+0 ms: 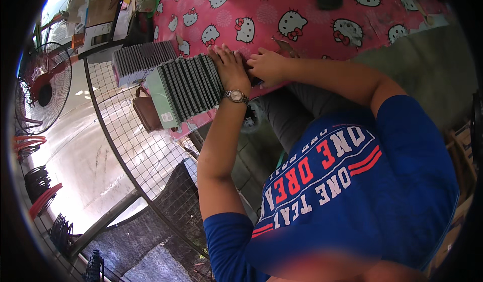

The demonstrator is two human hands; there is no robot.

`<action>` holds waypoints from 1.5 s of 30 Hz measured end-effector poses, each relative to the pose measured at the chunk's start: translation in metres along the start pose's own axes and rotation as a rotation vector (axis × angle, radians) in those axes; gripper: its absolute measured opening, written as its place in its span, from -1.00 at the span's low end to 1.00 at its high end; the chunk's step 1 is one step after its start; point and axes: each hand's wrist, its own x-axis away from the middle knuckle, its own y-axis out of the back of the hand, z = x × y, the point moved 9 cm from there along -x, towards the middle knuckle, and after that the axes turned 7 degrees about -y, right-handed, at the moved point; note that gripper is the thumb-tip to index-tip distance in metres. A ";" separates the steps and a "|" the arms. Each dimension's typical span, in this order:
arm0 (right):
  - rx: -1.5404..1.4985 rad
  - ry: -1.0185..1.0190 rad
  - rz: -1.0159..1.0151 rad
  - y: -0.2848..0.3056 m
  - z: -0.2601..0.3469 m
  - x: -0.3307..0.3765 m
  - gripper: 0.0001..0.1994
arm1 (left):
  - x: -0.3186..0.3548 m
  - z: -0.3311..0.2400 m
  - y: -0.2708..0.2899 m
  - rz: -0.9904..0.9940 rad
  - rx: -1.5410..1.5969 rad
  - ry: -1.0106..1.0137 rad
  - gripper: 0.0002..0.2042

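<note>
The left hand [232,73] is resting outstretched against spiral-bound notebooks [186,88] stacked at the pink tablecloth's [266,10] edge, the right hand [266,68] is hiding any hold behind bent fingers, and two stacks are looking gathered, though I cannot tell what remains.

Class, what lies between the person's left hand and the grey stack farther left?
In the head view, a row of spiral-bound books lies between the left hand and the grey stack.
</note>
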 end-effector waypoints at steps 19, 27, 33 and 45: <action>0.102 -0.262 0.004 0.027 -0.032 0.021 -0.64 | 0.240 0.152 0.016 -1.449 1.624 -0.210 -0.64; -0.640 -0.357 -0.458 -0.034 -0.004 -0.042 -0.52 | 0.058 -0.004 -0.216 -1.100 3.245 0.473 -0.60; -1.760 -0.484 -0.062 -0.038 0.010 -0.081 -0.57 | 0.053 -0.051 -0.161 -1.233 3.156 0.565 -0.49; -0.990 -0.132 0.407 -0.038 -0.070 -0.178 -0.61 | 0.044 -0.084 -0.095 -1.442 2.993 1.121 -0.37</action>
